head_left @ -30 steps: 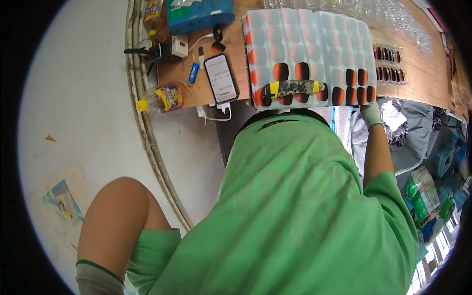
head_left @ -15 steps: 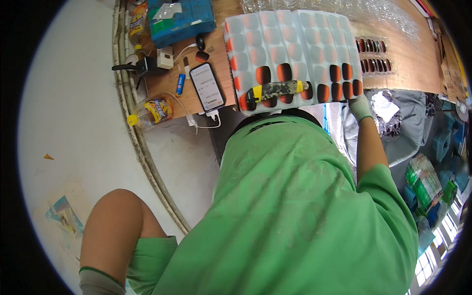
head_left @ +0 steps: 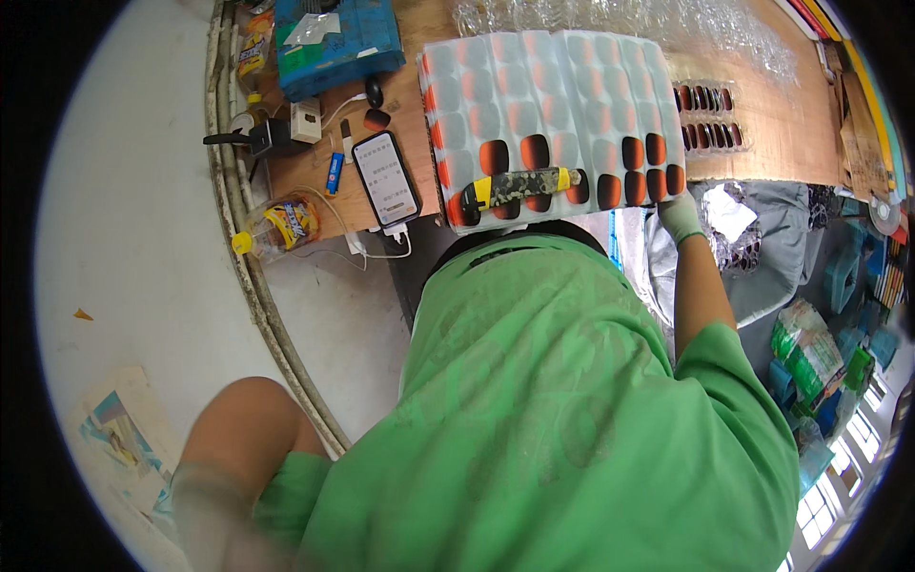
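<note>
A translucent white wrapped sheet (head_left: 548, 91) with rows of orange-to-black tinted lenses rests at the table's front edge, by my waist. Several lenses (head_left: 644, 172) along its near side show bare and dark. Across them lies a yellow-and-black utility knife (head_left: 522, 188) with a camouflage-patterned grip. My right hand (head_left: 680, 217), in a pale glove, is at the near right corner of the sheet, its fingers hidden at the edge. At the lower left, my gloved left hand (head_left: 212, 515) is low beside me, away from the table and smeared by motion.
On the table's left lie a phone (head_left: 387, 179) on a white cable, a blue lighter-sized stick (head_left: 335, 173), a bottle (head_left: 286, 225) and a blue box (head_left: 338, 48). Trays of dark lenses (head_left: 710, 136) sit right, bubble wrap (head_left: 629, 17) behind. A grey bag (head_left: 777, 257) hangs below.
My left hand has swung upward at the lower left and is now blurred. The view has shifted slightly; my right hand stays at the sheet's corner, and the knife has not moved on it.
</note>
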Demonstrator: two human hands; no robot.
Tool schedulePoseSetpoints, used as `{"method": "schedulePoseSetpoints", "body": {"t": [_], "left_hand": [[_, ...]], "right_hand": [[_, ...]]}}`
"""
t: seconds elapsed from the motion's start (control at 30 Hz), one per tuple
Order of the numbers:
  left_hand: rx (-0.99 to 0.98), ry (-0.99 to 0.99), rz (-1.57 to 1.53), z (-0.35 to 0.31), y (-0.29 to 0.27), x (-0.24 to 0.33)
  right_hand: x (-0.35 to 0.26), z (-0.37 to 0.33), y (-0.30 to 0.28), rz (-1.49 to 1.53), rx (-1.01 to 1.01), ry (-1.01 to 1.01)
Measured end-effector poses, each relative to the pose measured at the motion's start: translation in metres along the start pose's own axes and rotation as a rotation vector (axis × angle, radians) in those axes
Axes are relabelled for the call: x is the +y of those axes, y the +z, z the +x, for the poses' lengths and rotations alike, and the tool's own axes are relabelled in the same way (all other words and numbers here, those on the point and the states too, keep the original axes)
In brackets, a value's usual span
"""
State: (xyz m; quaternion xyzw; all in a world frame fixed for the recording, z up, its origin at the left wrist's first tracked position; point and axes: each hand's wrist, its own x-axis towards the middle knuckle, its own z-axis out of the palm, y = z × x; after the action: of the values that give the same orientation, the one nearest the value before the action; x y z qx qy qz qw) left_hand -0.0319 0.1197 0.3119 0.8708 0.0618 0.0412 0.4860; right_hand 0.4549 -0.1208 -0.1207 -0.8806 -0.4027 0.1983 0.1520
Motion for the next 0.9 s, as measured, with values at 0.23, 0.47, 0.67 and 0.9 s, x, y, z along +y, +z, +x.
{"method": "schedulePoseSetpoints", "body": {"t": [0.23, 0.47, 0.67, 0.9], "left_hand": [[0.881, -1.112, -0.121, -0.028, 0.098, -0.313], [0.696, -1.292, -0.122, -0.05, 0.129, -0.417], [0.683, -1.267, 0.112, -0.037, 0.137, -0.393], [0.709, -1.306, 0.008, -0.035, 0.136, -0.383]], "right_hand": [[-0.01, 0.003, -0.002, 0.058, 0.024, -0.034], [0.003, 0.008, -0.001, -0.025, -0.024, 0.01], [0.001, 0.002, 0.0, 0.1, 0.043, -0.011], [0.011, 0.005, 0.002, 0.012, 0.06, -0.095]]}}
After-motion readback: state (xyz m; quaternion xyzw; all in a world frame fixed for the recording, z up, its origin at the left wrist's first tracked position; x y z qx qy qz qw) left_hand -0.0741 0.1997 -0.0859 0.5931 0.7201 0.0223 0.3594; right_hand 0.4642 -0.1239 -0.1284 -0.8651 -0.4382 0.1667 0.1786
